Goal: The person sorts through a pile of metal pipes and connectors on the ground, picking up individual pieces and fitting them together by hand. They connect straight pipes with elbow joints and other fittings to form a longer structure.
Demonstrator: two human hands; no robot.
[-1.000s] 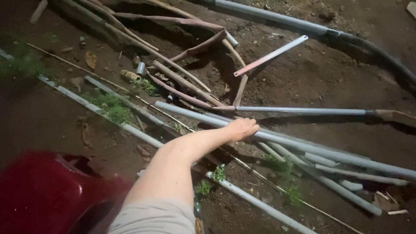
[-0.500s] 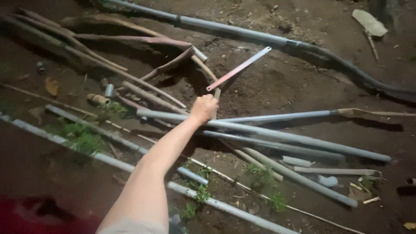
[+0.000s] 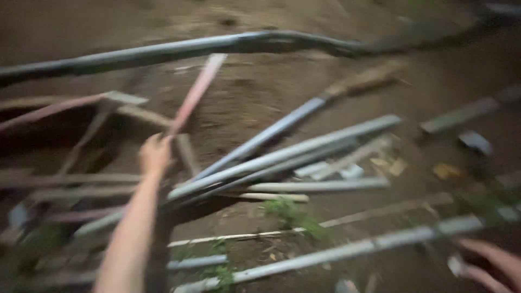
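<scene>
We extend our left hand (image 3: 156,154) forward on a bare outstretched arm over a heap of scrap on the brown dirt ground (image 3: 260,92). The hand sits at the lower end of a flat pinkish strip (image 3: 196,92), which runs up and to the right from the hand toward a long grey curved pipe (image 3: 179,50) crossing the top of the view. The strip's lower end meets the hand at the fingers (image 3: 163,142), and the fingers appear closed around it, though motion blur keeps us from reading the grip exactly. The strip rises away from the hand at a steep slant, and its upper end lies just below the curved pipe.

Just right of the hand, a bundle of straight grey metal tubes (image 3: 287,154) fans out toward the upper right, lying on the ground and overlapping one another. One darker tube (image 3: 271,133) rises more steeply from the same area. A pale short tube (image 3: 320,186) lies level under the bundle. Another long grey tube (image 3: 353,249) runs across the lower part of the view, well apart from the left hand.

Our right hand (image 3: 491,263) enters at the lower right corner, near the far end of that lower tube. Only part of it shows, blurred, and we cannot tell whether its fingers are spread or closed. A small green weed (image 3: 290,212) grows between the tubes.
</scene>
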